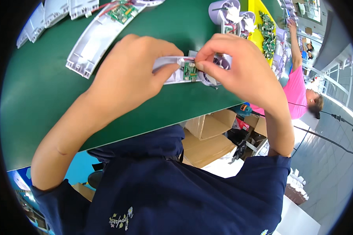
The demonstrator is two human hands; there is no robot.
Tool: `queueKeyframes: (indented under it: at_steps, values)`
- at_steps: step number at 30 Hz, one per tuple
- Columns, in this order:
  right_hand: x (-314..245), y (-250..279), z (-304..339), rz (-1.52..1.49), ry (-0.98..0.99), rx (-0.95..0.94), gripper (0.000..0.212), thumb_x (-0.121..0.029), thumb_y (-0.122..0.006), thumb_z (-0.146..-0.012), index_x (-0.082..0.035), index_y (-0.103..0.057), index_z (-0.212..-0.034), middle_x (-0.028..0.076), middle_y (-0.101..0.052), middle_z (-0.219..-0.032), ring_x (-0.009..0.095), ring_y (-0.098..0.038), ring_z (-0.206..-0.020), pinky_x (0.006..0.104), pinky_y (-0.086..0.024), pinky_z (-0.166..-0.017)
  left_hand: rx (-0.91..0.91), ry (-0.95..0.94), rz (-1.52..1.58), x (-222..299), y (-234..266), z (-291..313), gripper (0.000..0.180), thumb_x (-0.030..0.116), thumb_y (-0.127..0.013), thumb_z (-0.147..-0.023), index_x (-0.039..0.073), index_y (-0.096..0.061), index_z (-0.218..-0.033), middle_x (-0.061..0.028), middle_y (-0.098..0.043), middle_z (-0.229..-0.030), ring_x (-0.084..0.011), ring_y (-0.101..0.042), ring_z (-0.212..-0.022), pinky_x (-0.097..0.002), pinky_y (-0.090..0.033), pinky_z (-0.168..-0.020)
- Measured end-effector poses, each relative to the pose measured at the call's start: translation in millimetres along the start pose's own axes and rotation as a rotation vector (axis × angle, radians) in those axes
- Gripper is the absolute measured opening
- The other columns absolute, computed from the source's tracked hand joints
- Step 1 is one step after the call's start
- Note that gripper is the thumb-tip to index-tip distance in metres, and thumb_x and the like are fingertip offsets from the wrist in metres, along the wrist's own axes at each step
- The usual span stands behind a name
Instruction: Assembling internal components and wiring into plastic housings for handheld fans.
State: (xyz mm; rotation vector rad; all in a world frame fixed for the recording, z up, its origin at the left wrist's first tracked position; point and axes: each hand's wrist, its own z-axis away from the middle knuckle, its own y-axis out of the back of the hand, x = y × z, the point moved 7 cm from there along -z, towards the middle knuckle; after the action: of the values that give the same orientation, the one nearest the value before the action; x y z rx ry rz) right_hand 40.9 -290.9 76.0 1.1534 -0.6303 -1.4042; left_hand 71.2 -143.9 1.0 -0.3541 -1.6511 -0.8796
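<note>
My left hand (135,66) is closed on the left end of a pale lilac plastic housing (171,81), held just above the green table. A small green circuit board (190,71) sits inside the housing, with a round lilac part (222,64) at its right end, partly hidden by my fingers. Over the board's right edge, thumb and forefinger of my right hand (239,64) pinch together where a thin red wire (189,59) runs. The wire's end is hidden between the fingertips.
Another long housing (88,49) with a board lies at the far left, beside several white plastic pieces (57,11). At the far right are lilac round parts (223,9) and a yellow tray (254,6) of circuit boards. A co-worker in pink (296,92) reaches along the bench. Cardboard boxes (210,147) stand below the table edge.
</note>
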Motion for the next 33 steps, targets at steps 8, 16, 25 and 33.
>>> queueKeyframes:
  at_steps: [8, 16, 25, 33]
  values:
    - [-11.8, -1.1, 1.6, -0.292, 0.240, 0.139, 0.026, -0.002, -0.080, -0.085, -0.003, -0.075, -0.111, 0.009, -0.074, -0.106, 0.023, -0.070, -0.095, 0.0334, -0.055, -0.088, -0.017, 0.009, 0.103, 2.6, 0.7, -5.2, 0.034, 0.010, -0.077, -0.089, 0.005, -0.057, -0.116, -0.0142, -0.078, -0.088, -0.0349, -0.075, -0.083, -0.0366, -0.057, -0.076]
    - [9.2, 4.8, 2.5, -0.279, 0.213, 0.251, 0.016, 0.003, -0.078, -0.085, 0.000, -0.076, -0.100, 0.009, -0.075, -0.094, 0.022, -0.069, -0.089, 0.0333, -0.052, -0.080, 0.008, -0.059, 0.083, 2.4, 1.8, -4.2, 0.035, 0.007, -0.075, -0.088, 0.006, -0.056, -0.117, -0.0133, -0.077, -0.085, -0.0335, -0.076, -0.080, -0.0366, -0.056, -0.072]
    - [11.4, 5.2, 6.9, -0.368, 0.195, 0.134, 0.016, 0.000, -0.080, -0.085, -0.001, -0.077, -0.101, 0.008, -0.072, -0.095, 0.023, -0.065, -0.097, 0.0356, -0.051, -0.087, 0.026, -0.065, 0.066, 1.1, 0.7, -3.6, 0.030, 0.005, -0.075, -0.088, 0.004, -0.061, -0.114, -0.0138, -0.076, -0.083, -0.0341, -0.075, -0.081, -0.0368, -0.058, -0.073]
    - [11.8, -3.1, 6.2, -0.452, 0.114, 0.065, 0.013, -0.001, -0.079, -0.086, -0.002, -0.074, -0.098, 0.008, -0.068, -0.113, 0.022, -0.064, -0.107, 0.0359, -0.049, -0.096, 0.119, -0.168, 0.149, 10.6, 3.7, -2.5, 0.021, 0.004, -0.080, -0.082, 0.001, -0.070, -0.101, -0.0146, -0.073, -0.117, -0.0288, -0.072, -0.092, -0.0361, -0.058, -0.083]
